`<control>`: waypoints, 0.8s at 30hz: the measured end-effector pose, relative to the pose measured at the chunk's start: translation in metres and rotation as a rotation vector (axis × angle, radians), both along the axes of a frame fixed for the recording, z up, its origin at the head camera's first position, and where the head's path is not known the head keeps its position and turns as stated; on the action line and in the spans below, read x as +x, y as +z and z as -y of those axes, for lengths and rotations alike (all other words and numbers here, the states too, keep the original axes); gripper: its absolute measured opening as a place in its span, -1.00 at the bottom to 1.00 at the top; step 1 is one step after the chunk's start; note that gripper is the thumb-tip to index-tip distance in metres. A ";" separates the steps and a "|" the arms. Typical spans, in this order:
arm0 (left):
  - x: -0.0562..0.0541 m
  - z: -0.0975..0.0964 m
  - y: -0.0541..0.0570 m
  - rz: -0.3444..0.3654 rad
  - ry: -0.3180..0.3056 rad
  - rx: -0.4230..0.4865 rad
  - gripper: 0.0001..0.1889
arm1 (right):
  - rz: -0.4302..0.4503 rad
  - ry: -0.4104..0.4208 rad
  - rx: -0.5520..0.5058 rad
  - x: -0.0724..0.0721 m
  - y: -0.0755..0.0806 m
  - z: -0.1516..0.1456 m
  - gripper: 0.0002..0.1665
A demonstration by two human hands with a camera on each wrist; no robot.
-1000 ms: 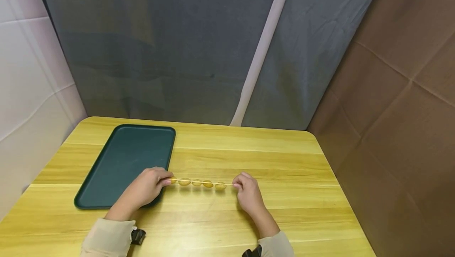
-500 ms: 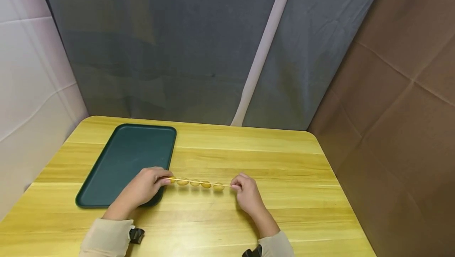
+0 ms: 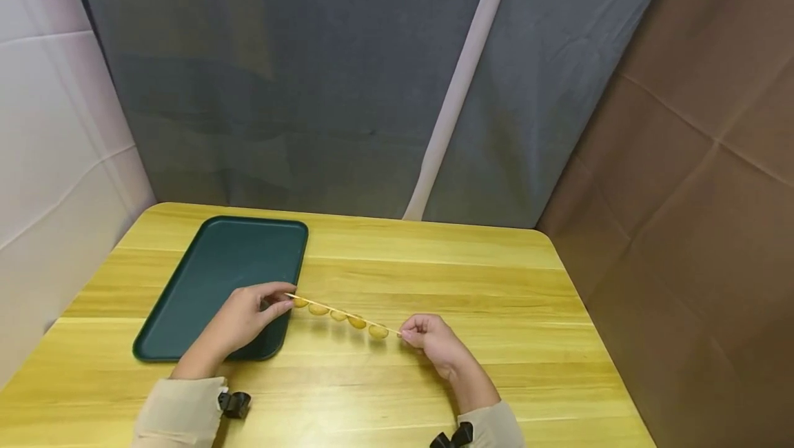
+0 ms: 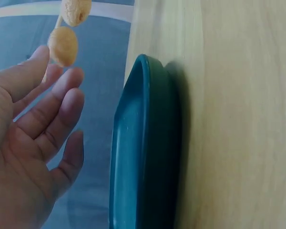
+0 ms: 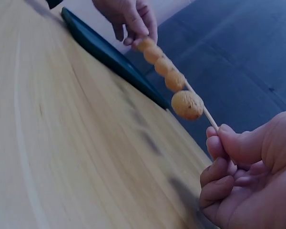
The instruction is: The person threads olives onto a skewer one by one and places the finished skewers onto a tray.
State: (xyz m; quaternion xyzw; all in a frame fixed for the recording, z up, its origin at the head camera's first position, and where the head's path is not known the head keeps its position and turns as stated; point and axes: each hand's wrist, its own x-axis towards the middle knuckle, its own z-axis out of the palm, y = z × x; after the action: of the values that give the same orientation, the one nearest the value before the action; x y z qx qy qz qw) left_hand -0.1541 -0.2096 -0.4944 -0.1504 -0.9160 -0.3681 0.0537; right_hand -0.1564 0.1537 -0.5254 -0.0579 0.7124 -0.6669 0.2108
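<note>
A thin wooden skewer carrying several round golden-brown balls (image 3: 356, 322) hangs slantwise above the table, its right end nearer me. My right hand (image 3: 439, 346) pinches the bare right end between thumb and fingers, as the right wrist view shows on the stick (image 5: 209, 117). At the far end is my left hand (image 3: 248, 313), thumb and index finger parted around the skewer's tip, just beside the last ball (image 4: 63, 46). Its other fingers are loosely bent and hold nothing. Below the left hand lies a dark green tray (image 3: 211, 276), partly hidden by it.
The wooden table (image 3: 434, 269) has rounded far corners. A grey curtain (image 3: 310, 89) hangs behind it, a brown one (image 3: 695, 193) on the right and a white one (image 3: 56, 124) on the left. The tray's raised rim (image 4: 145, 114) stands close to the left hand.
The skewer has tilted, its left end rising and its right end coming down toward me with the right hand. The left thumb and index finger have spread apart from their pinch.
</note>
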 end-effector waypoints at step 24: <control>0.033 0.062 -0.016 0.001 0.158 -0.058 -0.65 | 0.337 -0.175 -0.494 -0.006 0.024 0.131 -0.85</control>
State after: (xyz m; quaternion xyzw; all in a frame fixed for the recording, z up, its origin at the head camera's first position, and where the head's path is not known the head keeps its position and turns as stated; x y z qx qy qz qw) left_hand -0.1210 -0.2718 -0.5099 -0.0791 -0.9353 -0.3361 0.0779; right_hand -0.1620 0.0230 -0.5012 0.0658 0.4859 -0.8357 0.2473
